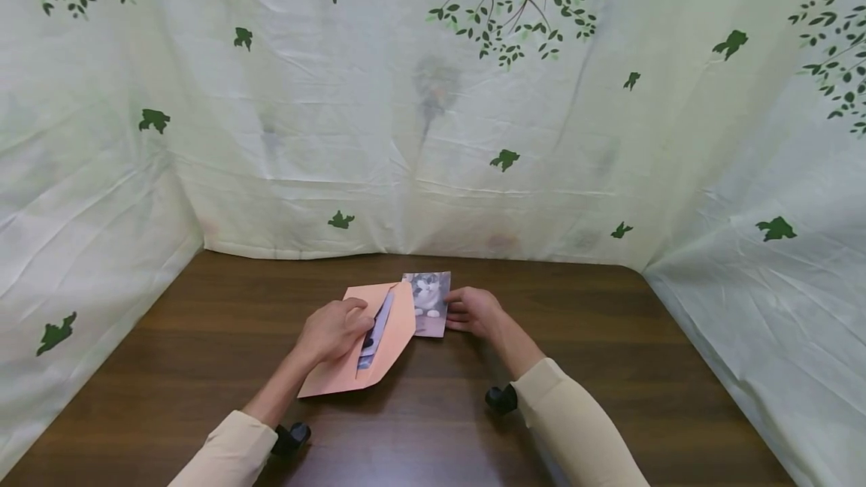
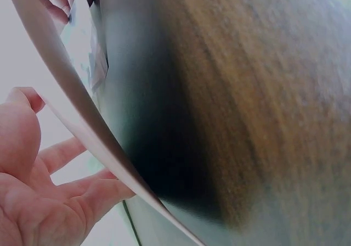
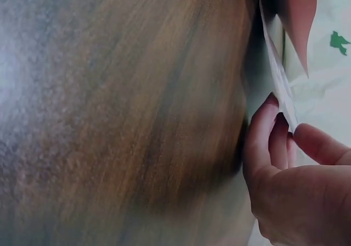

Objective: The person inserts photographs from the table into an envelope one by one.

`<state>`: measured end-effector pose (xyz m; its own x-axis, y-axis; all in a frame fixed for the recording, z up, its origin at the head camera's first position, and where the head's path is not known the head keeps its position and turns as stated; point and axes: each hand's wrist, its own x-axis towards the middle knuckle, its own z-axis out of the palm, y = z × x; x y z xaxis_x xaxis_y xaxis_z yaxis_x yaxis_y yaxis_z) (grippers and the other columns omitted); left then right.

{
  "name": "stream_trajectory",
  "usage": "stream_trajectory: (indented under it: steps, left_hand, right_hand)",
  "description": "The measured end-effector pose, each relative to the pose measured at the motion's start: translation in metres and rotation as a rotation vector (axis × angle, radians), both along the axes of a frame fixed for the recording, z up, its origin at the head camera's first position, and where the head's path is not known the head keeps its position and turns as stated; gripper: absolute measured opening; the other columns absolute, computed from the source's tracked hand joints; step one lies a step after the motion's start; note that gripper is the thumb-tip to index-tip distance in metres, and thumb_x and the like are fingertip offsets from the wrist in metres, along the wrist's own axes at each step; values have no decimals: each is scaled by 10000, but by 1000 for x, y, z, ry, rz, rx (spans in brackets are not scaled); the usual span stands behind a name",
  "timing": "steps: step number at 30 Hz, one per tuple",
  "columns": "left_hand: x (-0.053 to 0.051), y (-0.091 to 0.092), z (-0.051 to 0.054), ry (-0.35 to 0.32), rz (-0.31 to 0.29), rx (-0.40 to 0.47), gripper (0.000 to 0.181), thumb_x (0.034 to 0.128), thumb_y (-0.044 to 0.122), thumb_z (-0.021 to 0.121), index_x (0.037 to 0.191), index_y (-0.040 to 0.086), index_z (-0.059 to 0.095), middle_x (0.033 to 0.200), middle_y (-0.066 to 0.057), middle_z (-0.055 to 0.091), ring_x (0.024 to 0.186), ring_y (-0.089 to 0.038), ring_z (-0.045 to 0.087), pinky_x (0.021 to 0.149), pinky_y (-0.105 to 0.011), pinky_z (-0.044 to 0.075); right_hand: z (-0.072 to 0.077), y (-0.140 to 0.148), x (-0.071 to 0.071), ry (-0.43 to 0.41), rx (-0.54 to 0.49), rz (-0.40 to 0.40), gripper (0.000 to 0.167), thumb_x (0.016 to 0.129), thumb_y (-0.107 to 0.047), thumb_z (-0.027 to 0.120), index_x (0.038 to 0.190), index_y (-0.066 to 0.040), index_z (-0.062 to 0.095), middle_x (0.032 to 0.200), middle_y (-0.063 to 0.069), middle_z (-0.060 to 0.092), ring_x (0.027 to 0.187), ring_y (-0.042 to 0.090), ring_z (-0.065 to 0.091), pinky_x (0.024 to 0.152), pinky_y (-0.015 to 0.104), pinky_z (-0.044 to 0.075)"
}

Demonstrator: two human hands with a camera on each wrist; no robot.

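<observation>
My left hand (image 1: 336,331) grips a pink envelope (image 1: 395,333) by its left side, with the flap turned open to the right. Inside the envelope's mouth a bluish card or photo (image 1: 377,325) shows. In the left wrist view the envelope (image 2: 82,114) is seen nearly edge-on, between the thumb and fingers of the left hand (image 2: 60,191). Just right of the flap, my right hand (image 1: 476,312) pinches a photo (image 1: 429,305) of a fluffy white-and-grey animal by its right edge. The right wrist view has this photo (image 3: 278,70) edge-on between the thumb and fingers of the right hand (image 3: 296,174).
Below the hands lies a dark brown wooden table (image 1: 575,337). A pale cloth (image 1: 433,134) printed with green leaves and branches hangs behind it and along both sides. Each wrist carries a black camera band (image 1: 502,400).
</observation>
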<state>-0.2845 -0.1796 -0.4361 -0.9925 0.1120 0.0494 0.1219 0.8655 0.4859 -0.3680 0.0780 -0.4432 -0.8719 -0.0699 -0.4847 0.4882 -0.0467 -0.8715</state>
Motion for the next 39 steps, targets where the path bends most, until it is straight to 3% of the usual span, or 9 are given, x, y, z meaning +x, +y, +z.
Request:
stream_trajectory:
  steps: [16, 27, 39]
  left_hand:
    - [-2, 1, 2, -5, 1, 9, 500, 980, 357, 497, 1356, 51, 622, 1316, -208, 654, 1238, -416, 590, 1027, -568, 443]
    - [0, 0, 4, -6, -1, 7, 493, 982, 343, 498, 1356, 46, 621, 1323, -215, 649, 1236, -416, 594, 1020, -569, 447]
    - [0, 0, 2, -11, -10, -7, 493, 990, 346, 501, 1357, 39, 617, 1327, -218, 646, 1234, -423, 591, 1024, -569, 443]
  right_hand:
    - [10, 11, 3, 29, -27, 2, 420, 912, -30, 634, 1310, 77, 553, 1387, 305, 566, 1107, 409, 649, 974, 511, 536]
    - [26, 28, 3, 55, 57, -6, 424, 911, -50, 652, 1307, 73, 565, 1320, 266, 613, 837, 277, 689, 821, 428, 606]
    - [40, 44, 2, 85, 110, 0, 356, 921, -58, 651, 1249, 71, 603, 1169, 191, 658, 758, 206, 704, 725, 349, 619]
